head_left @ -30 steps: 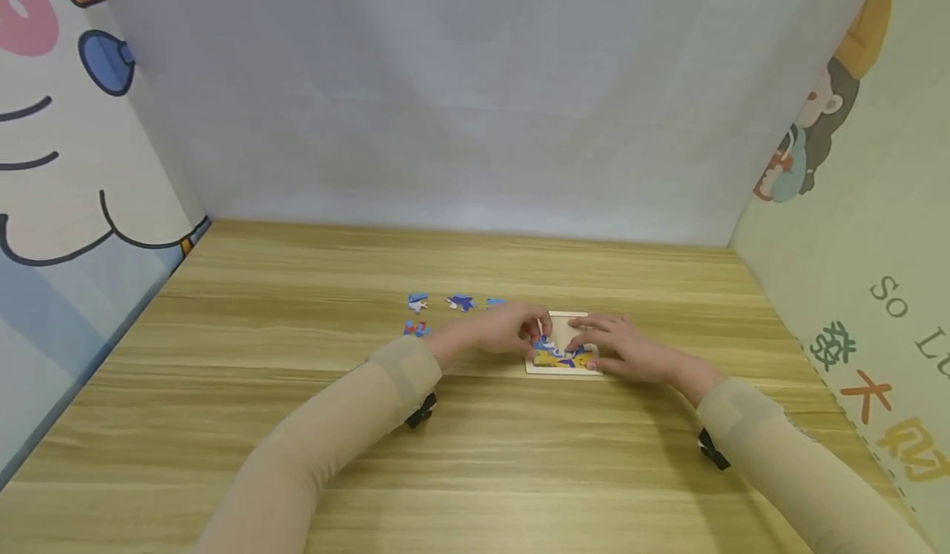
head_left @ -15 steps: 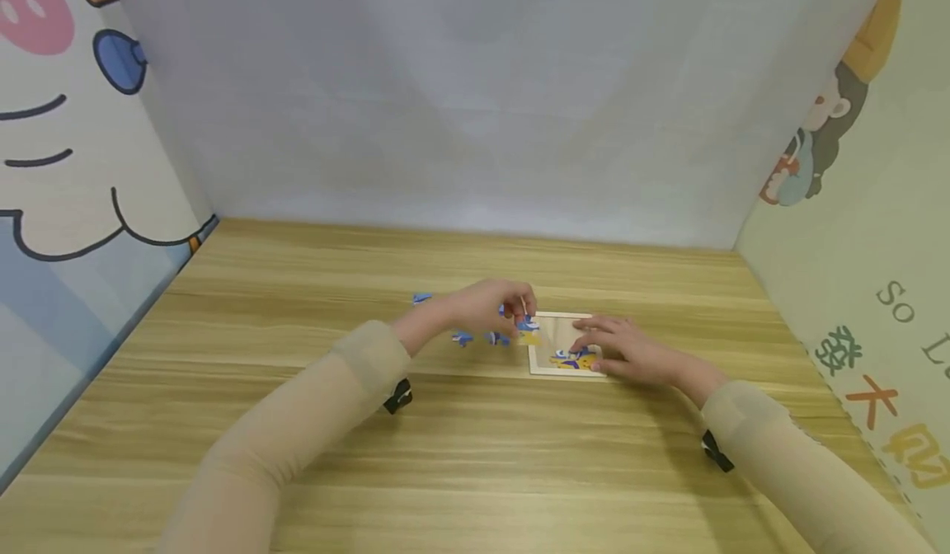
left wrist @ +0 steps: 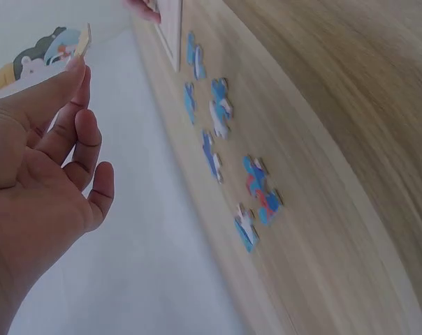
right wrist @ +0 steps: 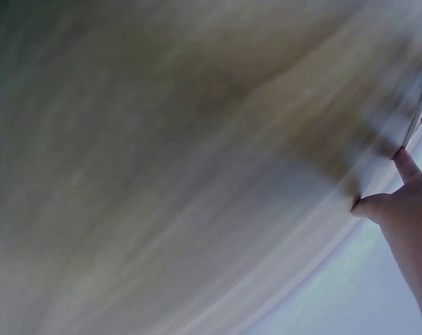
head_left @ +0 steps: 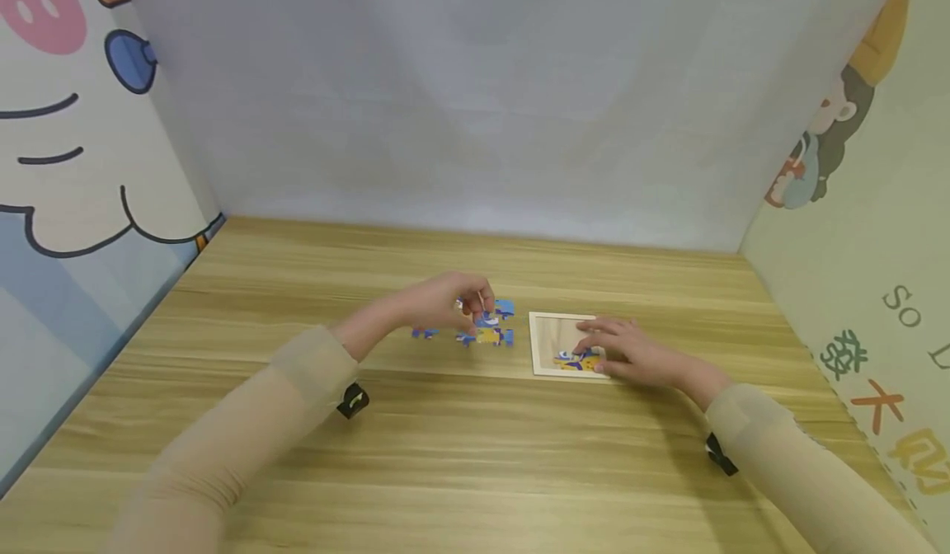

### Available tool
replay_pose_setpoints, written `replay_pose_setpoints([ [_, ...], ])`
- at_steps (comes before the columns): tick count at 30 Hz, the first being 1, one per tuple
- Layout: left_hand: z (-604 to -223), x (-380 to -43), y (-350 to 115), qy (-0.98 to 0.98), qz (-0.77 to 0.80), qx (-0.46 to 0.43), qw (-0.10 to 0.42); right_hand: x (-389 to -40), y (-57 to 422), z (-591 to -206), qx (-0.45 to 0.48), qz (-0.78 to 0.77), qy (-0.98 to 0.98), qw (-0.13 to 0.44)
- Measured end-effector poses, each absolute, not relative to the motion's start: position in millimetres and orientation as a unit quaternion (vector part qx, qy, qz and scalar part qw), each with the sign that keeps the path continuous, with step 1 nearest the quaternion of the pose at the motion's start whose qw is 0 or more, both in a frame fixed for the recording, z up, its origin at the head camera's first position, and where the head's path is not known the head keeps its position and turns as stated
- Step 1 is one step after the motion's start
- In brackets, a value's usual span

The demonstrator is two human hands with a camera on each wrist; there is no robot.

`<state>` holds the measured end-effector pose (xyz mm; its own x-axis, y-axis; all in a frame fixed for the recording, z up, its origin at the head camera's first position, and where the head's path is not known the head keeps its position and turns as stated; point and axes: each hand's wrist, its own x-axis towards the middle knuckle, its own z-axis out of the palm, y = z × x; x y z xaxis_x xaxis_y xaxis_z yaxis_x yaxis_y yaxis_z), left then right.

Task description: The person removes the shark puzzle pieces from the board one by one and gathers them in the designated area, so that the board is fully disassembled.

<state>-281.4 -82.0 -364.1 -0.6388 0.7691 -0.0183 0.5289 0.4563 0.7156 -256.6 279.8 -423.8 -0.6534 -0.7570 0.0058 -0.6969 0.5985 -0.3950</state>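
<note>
My left hand [head_left: 439, 302] pinches a blue and yellow jigsaw piece [head_left: 487, 335] between thumb and fingertips, above several loose pieces left of the frame. In the left wrist view the held piece [left wrist: 84, 40] appears edge-on, so its picture is hidden there. A pale wooden puzzle frame [head_left: 533, 348] lies flat on the table. Inside its lower part sit blue and yellow pieces [head_left: 575, 362], and bare backing shows above them. My right hand [head_left: 638, 354] rests with spread fingers over the frame's right side, fingertips touching it; it covers part of those pieces.
Loose jigsaw pieces lie on the wood-grain table [head_left: 475, 455], among them a blue one [head_left: 505, 307] and, in the left wrist view, a red and blue one [left wrist: 262, 188]. A pale curtain [head_left: 475, 109] stands behind; printed panels flank both sides.
My left hand has lifted a blue and yellow piece out of the frame's lower left and carried it left, over the loose pieces. The right hand has stayed on the frame.
</note>
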Motion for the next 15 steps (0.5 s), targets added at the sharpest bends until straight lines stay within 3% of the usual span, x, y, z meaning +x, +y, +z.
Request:
replay_pose_setpoints([
  [15,-394.9,-269.1,-140.0,0.845,0.352,0.351,0.199,-256.4,279.2,-425.6,-0.417,-0.179,0.889,0.067],
])
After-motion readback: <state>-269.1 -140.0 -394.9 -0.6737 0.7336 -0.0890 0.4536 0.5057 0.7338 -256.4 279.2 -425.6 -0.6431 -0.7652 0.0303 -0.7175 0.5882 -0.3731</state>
